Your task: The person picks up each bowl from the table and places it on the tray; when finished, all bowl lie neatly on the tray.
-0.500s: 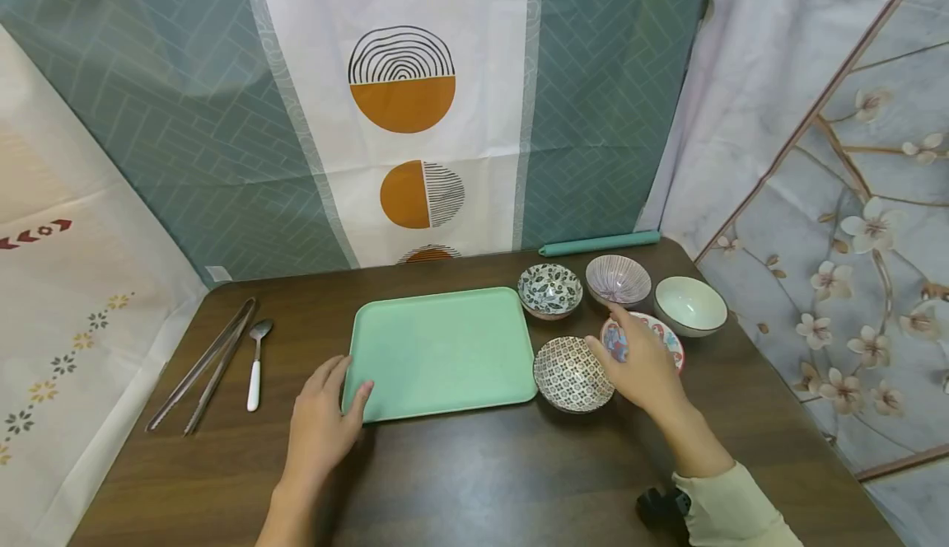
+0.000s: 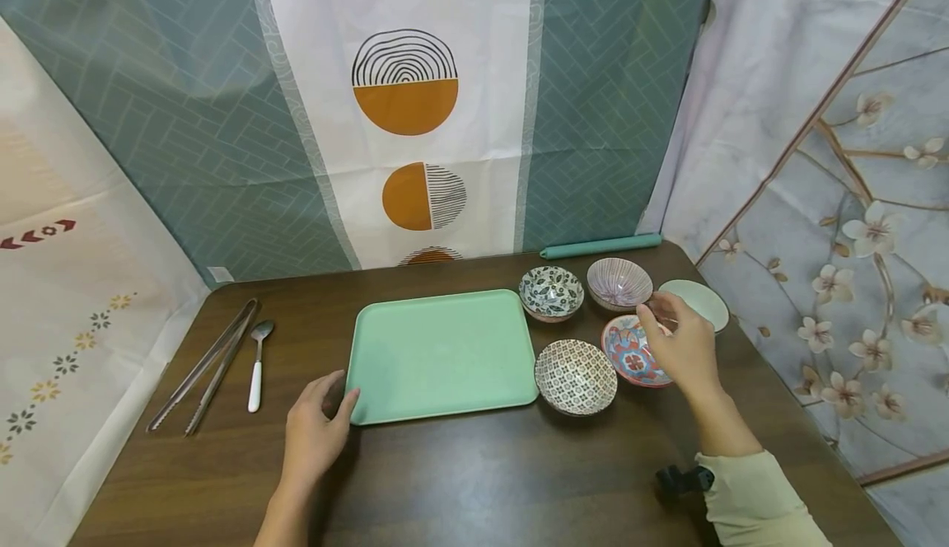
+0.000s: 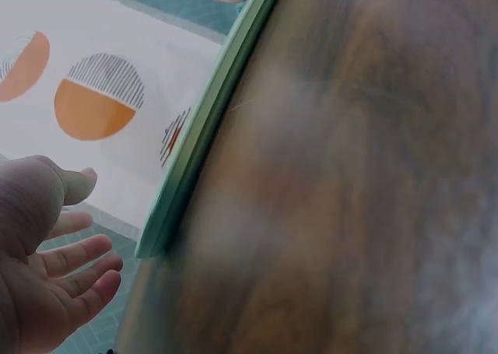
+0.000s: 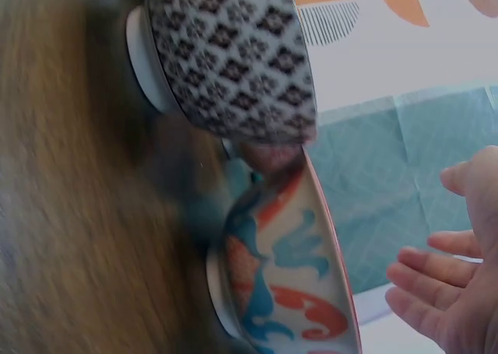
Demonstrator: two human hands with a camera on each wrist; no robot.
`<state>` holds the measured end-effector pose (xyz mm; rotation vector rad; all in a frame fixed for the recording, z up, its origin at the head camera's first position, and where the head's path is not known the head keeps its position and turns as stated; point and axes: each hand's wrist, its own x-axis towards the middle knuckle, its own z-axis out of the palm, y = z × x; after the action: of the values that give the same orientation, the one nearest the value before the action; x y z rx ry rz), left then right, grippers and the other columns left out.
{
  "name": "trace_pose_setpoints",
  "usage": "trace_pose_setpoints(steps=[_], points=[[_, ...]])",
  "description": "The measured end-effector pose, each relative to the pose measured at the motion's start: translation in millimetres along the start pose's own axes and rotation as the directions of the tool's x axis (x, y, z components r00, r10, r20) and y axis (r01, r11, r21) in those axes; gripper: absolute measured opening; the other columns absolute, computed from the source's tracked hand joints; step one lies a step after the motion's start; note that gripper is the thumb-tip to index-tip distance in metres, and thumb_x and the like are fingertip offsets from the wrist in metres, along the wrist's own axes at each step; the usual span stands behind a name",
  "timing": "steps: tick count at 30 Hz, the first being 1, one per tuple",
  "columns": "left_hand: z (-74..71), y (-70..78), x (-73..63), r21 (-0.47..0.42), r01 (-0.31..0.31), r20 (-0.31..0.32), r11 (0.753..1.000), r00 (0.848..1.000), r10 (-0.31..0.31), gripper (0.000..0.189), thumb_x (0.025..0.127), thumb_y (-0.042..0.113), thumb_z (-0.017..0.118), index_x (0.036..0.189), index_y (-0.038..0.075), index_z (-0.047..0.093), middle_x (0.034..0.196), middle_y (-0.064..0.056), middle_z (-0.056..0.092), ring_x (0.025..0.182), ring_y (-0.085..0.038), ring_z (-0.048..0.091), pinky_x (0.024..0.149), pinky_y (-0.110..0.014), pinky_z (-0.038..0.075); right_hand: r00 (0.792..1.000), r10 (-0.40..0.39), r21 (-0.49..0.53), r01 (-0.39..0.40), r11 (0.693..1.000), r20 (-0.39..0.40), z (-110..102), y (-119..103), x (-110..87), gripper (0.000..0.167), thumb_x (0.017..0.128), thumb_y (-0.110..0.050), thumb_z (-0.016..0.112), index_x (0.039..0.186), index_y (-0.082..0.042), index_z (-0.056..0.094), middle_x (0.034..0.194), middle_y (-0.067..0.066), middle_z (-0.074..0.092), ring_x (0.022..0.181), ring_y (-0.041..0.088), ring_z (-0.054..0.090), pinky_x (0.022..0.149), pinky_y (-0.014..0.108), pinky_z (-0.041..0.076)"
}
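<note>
My left hand is by the near left corner of a light green tray, fingers apart and relaxed with nothing in them. The left wrist view shows this hand beside the tray's edge. Farther right, my right hand hovers over the right side of a red and blue patterned bowl, its fingers overlapping a pale bowl behind. In the right wrist view the hand is apart from the red and blue bowl and holds nothing.
A brown-patterned bowl stands right of the tray. Behind it are a leaf-patterned bowl and a purple-striped bowl. A teal roll lies along the back edge. Metal tongs and a white-handled spoon lie at left.
My right hand has moved right, from between the brown-patterned and red and blue bowls toward the pale bowl. My left hand has shifted slightly left and back from the tray's corner.
</note>
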<state>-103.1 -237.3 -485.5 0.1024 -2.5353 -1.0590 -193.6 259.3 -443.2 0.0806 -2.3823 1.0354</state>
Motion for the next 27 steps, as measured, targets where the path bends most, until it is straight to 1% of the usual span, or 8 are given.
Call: trace_pose_setpoints(steps=[5, 9, 12, 15, 17, 18, 24, 27], points=[[2.3, -4.8, 0.1, 0.013, 0.040, 0.021, 0.999, 0.999, -0.041, 0.039, 0.091, 0.010, 0.076, 0.125, -0.006, 0.065, 0.117, -0.023, 0.067, 0.097, -0.036, 0.066, 0.082, -0.052, 0.053, 0.998, 0.052, -0.010, -0.052, 0.999, -0.017, -8, 8, 6.7, 0.041, 0.099, -0.021, 0.065, 0.126, 0.009, 0.062, 0.111, 0.026, 0.070, 0.105, 0.043, 0.067, 0.087, 0.053, 0.054], [4.1, -9.9, 0.0, 0.012, 0.066, 0.043, 0.998, 0.997, -0.066, 0.040, 0.088, 0.007, 0.079, 0.123, -0.008, 0.066, 0.116, -0.024, 0.066, 0.097, -0.036, 0.067, 0.081, -0.049, 0.055, 0.995, 0.083, -0.039, -0.085, 0.996, -0.050, -14, 17, 11.1, 0.040, 0.098, -0.019, 0.064, 0.127, 0.009, 0.062, 0.113, 0.027, 0.069, 0.106, 0.042, 0.066, 0.088, 0.051, 0.052], [4.6, -12.8, 0.3, 0.006, 0.117, 0.067, 0.993, 0.991, -0.117, 0.039, 0.088, 0.006, 0.079, 0.122, -0.008, 0.067, 0.115, -0.024, 0.066, 0.096, -0.034, 0.068, 0.077, -0.039, 0.057, 0.991, 0.118, -0.044, -0.121, 0.992, -0.065, -19, 26, 14.4, 0.042, 0.098, -0.019, 0.063, 0.129, 0.009, 0.060, 0.116, 0.029, 0.068, 0.109, 0.044, 0.064, 0.090, 0.052, 0.051], [4.7, -14.9, 1.1, 0.007, 0.173, 0.087, 0.985, 0.981, -0.173, 0.039, 0.088, 0.007, 0.079, 0.122, -0.008, 0.067, 0.112, -0.022, 0.068, 0.091, -0.031, 0.068, 0.069, -0.028, 0.054, 0.984, 0.165, -0.052, -0.168, 0.984, -0.065, -25, 35, 16.0, 0.046, 0.100, -0.022, 0.062, 0.133, 0.010, 0.057, 0.119, 0.030, 0.066, 0.112, 0.045, 0.062, 0.095, 0.053, 0.048], [4.7, -15.8, 1.7, 0.012, 0.196, 0.092, 0.981, 0.976, -0.196, 0.038, 0.088, 0.008, 0.079, 0.121, -0.008, 0.068, 0.107, -0.021, 0.070, 0.088, -0.029, 0.068, 0.065, -0.024, 0.051, 0.980, 0.188, -0.066, -0.192, 0.979, -0.065, -30, 42, 16.6, 0.048, 0.101, -0.024, 0.060, 0.133, 0.011, 0.056, 0.120, 0.032, 0.065, 0.112, 0.047, 0.060, 0.102, 0.054, 0.041], [4.6, -16.3, 2.0, 0.015, 0.200, 0.093, 0.980, 0.975, -0.201, 0.037, 0.088, 0.008, 0.079, 0.120, -0.008, 0.069, 0.105, -0.021, 0.071, 0.087, -0.029, 0.068, 0.065, -0.024, 0.050, 0.978, 0.194, -0.081, -0.200, 0.977, -0.072, -32, 46, 17.0, 0.048, 0.101, -0.024, 0.060, 0.133, 0.011, 0.056, 0.119, 0.032, 0.065, 0.111, 0.047, 0.060, 0.102, 0.054, 0.041], [4.3, -17.2, 3.8, 0.029, 0.201, 0.095, 0.979, 0.975, -0.203, 0.033, 0.089, 0.007, 0.078, 0.117, -0.008, 0.071, 0.100, -0.019, 0.072, 0.086, -0.028, 0.068, 0.064, -0.024, 0.049, 0.977, 0.156, -0.154, -0.178, 0.972, -0.145, -39, 71, 18.0, 0.043, 0.097, -0.018, 0.063, 0.124, 0.015, 0.060, 0.111, 0.035, 0.064, 0.101, 0.049, 0.060, 0.093, 0.058, 0.041], [3.8, -17.1, 4.1, 0.032, 0.204, 0.099, 0.978, 0.973, -0.206, 0.032, 0.089, 0.007, 0.078, 0.116, -0.008, 0.071, 0.100, -0.019, 0.072, 0.086, -0.029, 0.067, 0.063, -0.024, 0.049, 0.975, 0.137, -0.182, -0.168, 0.969, -0.173, -41, 79, 16.7, 0.040, 0.096, -0.017, 0.064, 0.121, 0.014, 0.062, 0.109, 0.035, 0.064, 0.100, 0.050, 0.059, 0.093, 0.059, 0.038]])
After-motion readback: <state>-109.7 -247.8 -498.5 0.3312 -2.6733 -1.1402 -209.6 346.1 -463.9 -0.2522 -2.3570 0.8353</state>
